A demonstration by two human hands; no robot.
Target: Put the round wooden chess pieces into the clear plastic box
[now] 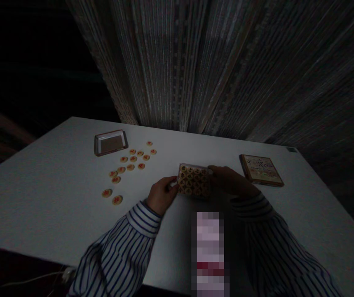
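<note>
A small clear box (194, 166) lies in front of me, filled with rows of round Chinese chess pieces (193, 179) that carry dark characters. My left hand (163, 194) grips its left side between thumb and fingers. At the right side, my right hand (230, 180) is closed around the edge near the far corner, with some fingers in shadow. Left of the box, several loose Chinese chess pieces with red characters (130, 167) are scattered face up on the white table (170, 144).
An open, shallow box (96, 148) stands at the far left of the table. On the right lies a flat case (262, 170) with a printed top. A pleated curtain (183, 82) hangs behind the table. A white cable (37, 279) runs below the front left edge.
</note>
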